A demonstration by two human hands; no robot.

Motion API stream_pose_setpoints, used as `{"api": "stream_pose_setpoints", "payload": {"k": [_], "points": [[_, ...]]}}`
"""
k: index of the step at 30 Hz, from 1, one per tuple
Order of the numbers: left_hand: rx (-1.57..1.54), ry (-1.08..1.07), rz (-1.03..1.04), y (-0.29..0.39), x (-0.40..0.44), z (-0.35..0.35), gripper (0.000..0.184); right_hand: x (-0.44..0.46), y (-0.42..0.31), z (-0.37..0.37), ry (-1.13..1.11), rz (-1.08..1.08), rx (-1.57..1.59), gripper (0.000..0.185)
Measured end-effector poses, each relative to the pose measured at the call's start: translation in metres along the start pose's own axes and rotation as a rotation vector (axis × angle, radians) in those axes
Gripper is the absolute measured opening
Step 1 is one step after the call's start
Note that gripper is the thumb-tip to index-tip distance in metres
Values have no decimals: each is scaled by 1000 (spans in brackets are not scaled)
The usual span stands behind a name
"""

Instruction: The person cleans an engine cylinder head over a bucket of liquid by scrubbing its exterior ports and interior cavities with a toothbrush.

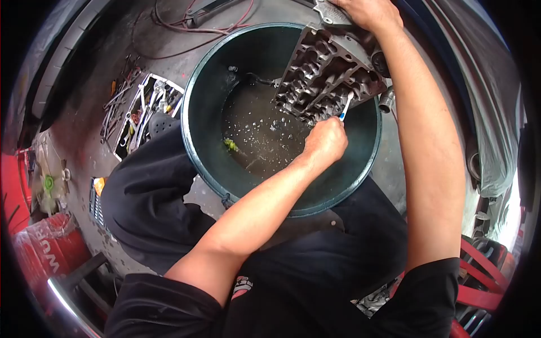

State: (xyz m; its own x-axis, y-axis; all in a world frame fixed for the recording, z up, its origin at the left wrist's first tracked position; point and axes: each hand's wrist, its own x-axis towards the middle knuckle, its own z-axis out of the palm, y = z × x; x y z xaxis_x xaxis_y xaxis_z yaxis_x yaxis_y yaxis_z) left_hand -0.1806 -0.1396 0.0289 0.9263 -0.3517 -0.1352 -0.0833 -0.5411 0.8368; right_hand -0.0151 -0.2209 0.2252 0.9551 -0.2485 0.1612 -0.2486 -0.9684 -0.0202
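My left hand (327, 139) is closed around the handle of a small white and blue brush, which looks like a toothbrush (346, 105). Its head touches the inner face of a grey metal engine cylinder head (324, 73). That cylinder head is tilted over the far right rim of a large dark green tub (197, 143). At its upper end, my right hand (372, 12) grips the casting; some fingertips are cut off by the frame edge. Murky liquid (265, 135) with bubbles lies in the tub, along with a yellow-green thing (230, 145).
Left of the tub, a white tray (125, 147) holds wrenches and other tools, with more loose tools (115, 101) beside it. A red hose (169, 25) curls on the floor behind. A red drum (51, 253) stands at left, red metal bars (479, 281) at right.
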Motion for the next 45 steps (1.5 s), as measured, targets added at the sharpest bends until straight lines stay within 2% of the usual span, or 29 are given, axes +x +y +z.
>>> {"api": "stream_pose_setpoints", "payload": {"k": [1, 3, 4, 5, 7, 9, 11, 13, 15, 16, 19, 21, 23, 27, 28, 29, 31, 32, 33, 35, 37, 39, 40, 41, 43, 45], "points": [[-4, -11, 4, 10, 9, -8, 23, -2, -1, -7, -3, 10, -7, 57], [50, -50, -46, 13, 28, -16, 27, -14, -15, -21, -273, 191, 159, 58], [17, -23, -11, 11, 26, -9, 28, -5, -10, -11, -198, 107, 21, 59], [18, -16, 12, 8, 13, -9, 27, -7, -12, -9, -191, 93, 20, 59], [16, -103, 3, -11, -26, -23, 27, -13, -9, -10, 6, -46, 16, 58], [13, -86, -144, -20, -54, -33, 29, -9, -9, -9, -17, -44, -18, 58], [-6, -58, -157, -8, -52, -40, 31, -2, -14, -8, -112, 82, -63, 58], [-105, -40, -102, 11, -29, -32, 32, -6, -13, -5, -105, 38, -50, 59], [-146, -17, -44, 4, 18, 16, 32, -10, -15, -8, -53, -9, -48, 58], [-306, -1, -177, 20, 28, 11, 31, -3, -14, -3, -59, 10, -86, 58], [-452, 32, -189, 27, -11, 9, 30, -11, -20, -6, 10, -41, -48, 57], [-411, 37, -214, 21, -4, 8, 28, -4, -23, -4, -37, 20, -89, 58], [-305, 31, -153, 16, 21, 5, 26, -14, -32, -11, -136, 54, -30, 58], [-388, -23, -150, 19, -13, 7, 29, -11, -34, -6, -41, 28, -68, 59], [-330, -118, -172, 16, -3, 0, 29, 25, 11, 31, -14, -96, -197, 74], [-245, -128, -238, 18, 11, -10, 27, 28, 15, 32, -17, -94, -200, 74], [46, -172, 3, 9, 35, -35, 26, 31, 13, 28, -92, -111, -225, 76], [177, -99, 50, 15, 36, -49, 25, 33, 14, 31, -83, -110, -202, 76], [331, -86, 36, 15, 31, -62, 24, 37, 16, 34, -86, -116, -206, 76], [395, -100, 46, 6, 20, -85, 20, 29, 11, 28, -73, -93, -191, 76], [429, -116, 77, -8, 34, -69, 20, 8, -6, 12, -75, -66, -185, 77], [365, -156, 86, -14, 34, -73, 21, -19, -42, -19, -194, 103, 33, 59], [363, -182, 75, -14, 32, -85, 22, -15, -34, -9, -61, 29, -39, 59], [359, -215, 68, -16, 31, -94, 23, -12, -29, -6, -29, -25, -40, 60], [317, -199, 116, -15, 32, -94, 24, -9, -25, -9, -68, -22, -65, 60], [294, -270, 72, -1, 36, -68, 26, -11, -26, -9, -57, -17, -59, 60]]}}
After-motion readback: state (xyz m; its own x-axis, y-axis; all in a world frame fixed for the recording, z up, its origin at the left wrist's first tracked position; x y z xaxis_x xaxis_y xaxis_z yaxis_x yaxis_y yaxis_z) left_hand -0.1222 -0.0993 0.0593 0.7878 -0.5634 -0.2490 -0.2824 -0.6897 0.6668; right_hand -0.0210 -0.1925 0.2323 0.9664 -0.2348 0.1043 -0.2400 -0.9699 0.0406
